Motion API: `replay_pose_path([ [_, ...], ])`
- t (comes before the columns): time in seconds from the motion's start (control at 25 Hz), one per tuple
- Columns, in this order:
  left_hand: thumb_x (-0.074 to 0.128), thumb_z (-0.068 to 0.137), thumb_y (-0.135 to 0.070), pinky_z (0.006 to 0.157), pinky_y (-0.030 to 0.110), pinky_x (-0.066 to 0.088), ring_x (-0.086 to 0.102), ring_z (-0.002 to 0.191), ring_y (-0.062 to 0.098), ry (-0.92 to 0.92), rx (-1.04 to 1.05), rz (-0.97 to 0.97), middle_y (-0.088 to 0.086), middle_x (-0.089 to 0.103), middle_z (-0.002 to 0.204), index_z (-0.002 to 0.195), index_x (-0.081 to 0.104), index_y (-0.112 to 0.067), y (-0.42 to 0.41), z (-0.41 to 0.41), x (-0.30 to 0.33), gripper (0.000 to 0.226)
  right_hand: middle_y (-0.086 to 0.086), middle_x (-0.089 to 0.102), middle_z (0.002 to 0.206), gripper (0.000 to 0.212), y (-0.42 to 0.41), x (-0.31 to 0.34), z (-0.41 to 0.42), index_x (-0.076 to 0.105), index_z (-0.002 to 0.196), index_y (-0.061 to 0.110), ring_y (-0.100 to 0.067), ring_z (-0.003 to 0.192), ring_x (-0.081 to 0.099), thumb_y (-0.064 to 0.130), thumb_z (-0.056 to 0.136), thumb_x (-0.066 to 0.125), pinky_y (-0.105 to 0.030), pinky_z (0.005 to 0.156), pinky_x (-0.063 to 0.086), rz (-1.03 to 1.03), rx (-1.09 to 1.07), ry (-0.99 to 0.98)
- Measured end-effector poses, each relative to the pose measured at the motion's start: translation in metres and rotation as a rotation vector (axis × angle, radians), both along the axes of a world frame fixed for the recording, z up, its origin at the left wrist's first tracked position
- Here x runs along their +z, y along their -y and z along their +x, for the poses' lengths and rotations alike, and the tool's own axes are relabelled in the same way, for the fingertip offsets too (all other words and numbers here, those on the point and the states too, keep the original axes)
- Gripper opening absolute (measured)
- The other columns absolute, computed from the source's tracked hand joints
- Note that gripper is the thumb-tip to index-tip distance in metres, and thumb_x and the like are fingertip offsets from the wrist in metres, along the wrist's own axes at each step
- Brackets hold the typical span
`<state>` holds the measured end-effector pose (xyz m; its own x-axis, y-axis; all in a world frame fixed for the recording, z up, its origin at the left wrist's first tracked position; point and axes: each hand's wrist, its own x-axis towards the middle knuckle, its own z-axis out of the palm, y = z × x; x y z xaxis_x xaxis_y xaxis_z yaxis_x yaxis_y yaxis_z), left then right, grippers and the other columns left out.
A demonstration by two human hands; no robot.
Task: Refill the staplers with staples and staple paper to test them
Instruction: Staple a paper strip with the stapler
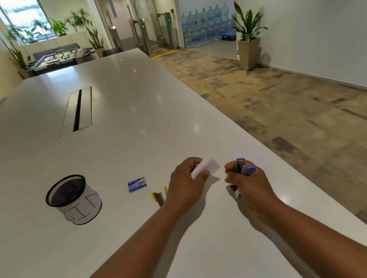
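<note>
The left hand (pixel 185 181) pinches a small paper (pixel 206 168) just above the table (pixel 127 123) and the right hand (pixel 244 177) grips the blue stapler (pixel 244 167) beside it, so the paper could slip out if it misses the stapler's mouth.

Long white table (pixel 109 131), patterned carpet (pixel 306 119), potted plant (pixel 249 39) by pale wall (pixel 317 21), bright window (pixel 21 18)
</note>
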<state>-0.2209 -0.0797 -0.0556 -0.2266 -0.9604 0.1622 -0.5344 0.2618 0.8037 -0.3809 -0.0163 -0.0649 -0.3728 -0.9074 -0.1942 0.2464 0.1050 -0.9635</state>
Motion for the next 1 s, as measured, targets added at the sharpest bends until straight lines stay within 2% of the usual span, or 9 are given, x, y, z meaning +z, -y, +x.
replay_pose_path([
  [0.12, 0.069, 0.092, -0.025, 0.069, 0.020, 0.056, 0.073, 0.086, 0.009, -0.374, -0.035, 0.229, -0.008, 0.076, 0.097, 0.108, 0.067, -0.029, -0.017, 0.025, 0.025, 0.017, -0.001, 0.073, 0.087, 0.011, 0.001, 0.023, 0.015, 0.072, 0.101, 0.025, -0.018, 0.075, 0.063, 0.016, 0.094, 0.069, -0.031, 0.066, 0.053, -0.084, 0.099, -0.100],
  [0.24, 0.067, 0.095, -0.021, 0.073, 0.024, 0.057, 0.075, 0.089, 0.014, -0.556, -0.001, 0.291, -0.005, 0.078, 0.098, 0.111, 0.066, -0.024, -0.038, 0.053, 0.041, 0.016, 0.002, 0.073, 0.080, 0.005, -0.003, 0.049, 0.044, 0.073, 0.095, 0.029, -0.013, 0.067, 0.060, 0.025, 0.092, 0.073, -0.025, 0.060, 0.051, -0.176, 0.222, -0.175],
  [0.4, 0.068, 0.094, -0.022, 0.081, 0.035, 0.059, 0.073, 0.093, 0.020, -0.608, 0.093, 0.240, -0.001, 0.078, 0.101, 0.113, 0.068, -0.021, -0.062, 0.083, 0.050, 0.019, 0.004, 0.069, 0.072, 0.008, -0.010, 0.066, 0.081, 0.071, 0.089, 0.025, -0.008, 0.060, 0.057, 0.020, 0.087, 0.077, -0.019, 0.056, 0.051, -0.261, 0.243, -0.256],
  [0.52, 0.069, 0.093, -0.023, 0.079, 0.032, 0.059, 0.073, 0.091, 0.019, -0.609, 0.119, 0.201, -0.001, 0.079, 0.098, 0.109, 0.070, -0.023, -0.075, 0.102, 0.056, 0.016, 0.002, 0.069, 0.070, 0.007, -0.013, 0.075, 0.100, 0.073, 0.092, 0.021, -0.012, 0.061, 0.058, 0.017, 0.087, 0.076, -0.019, 0.052, 0.048, -0.272, 0.285, -0.256],
  [0.6, 0.069, 0.093, -0.023, 0.074, 0.026, 0.058, 0.073, 0.088, 0.014, -0.612, 0.138, 0.176, -0.003, 0.079, 0.096, 0.107, 0.071, -0.024, -0.081, 0.113, 0.060, 0.014, -0.001, 0.069, 0.070, 0.001, -0.014, 0.081, 0.110, 0.074, 0.089, 0.019, -0.015, 0.061, 0.058, 0.019, 0.089, 0.074, -0.022, 0.051, 0.047, -0.275, 0.351, -0.241],
  [0.72, 0.072, 0.091, -0.022, 0.068, 0.019, 0.055, 0.073, 0.082, 0.010, -0.631, 0.146, 0.163, -0.003, 0.079, 0.093, 0.106, 0.071, -0.023, -0.087, 0.127, 0.064, 0.015, -0.002, 0.068, 0.069, 0.008, -0.016, 0.086, 0.121, 0.073, 0.085, 0.015, -0.015, 0.060, 0.057, 0.021, 0.091, 0.072, -0.024, 0.052, 0.046, -0.281, 0.420, -0.241],
  [1.0, 0.077, 0.086, -0.020, 0.066, 0.019, 0.054, 0.073, 0.079, 0.010, -0.670, 0.181, 0.158, -0.002, 0.079, 0.092, 0.109, 0.070, -0.018, -0.093, 0.139, 0.064, 0.023, 0.001, 0.069, 0.068, 0.010, -0.017, 0.092, 0.132, 0.075, 0.083, 0.017, -0.008, 0.061, 0.059, 0.019, 0.091, 0.071, -0.021, 0.055, 0.049, -0.281, 0.498, -0.246],
])
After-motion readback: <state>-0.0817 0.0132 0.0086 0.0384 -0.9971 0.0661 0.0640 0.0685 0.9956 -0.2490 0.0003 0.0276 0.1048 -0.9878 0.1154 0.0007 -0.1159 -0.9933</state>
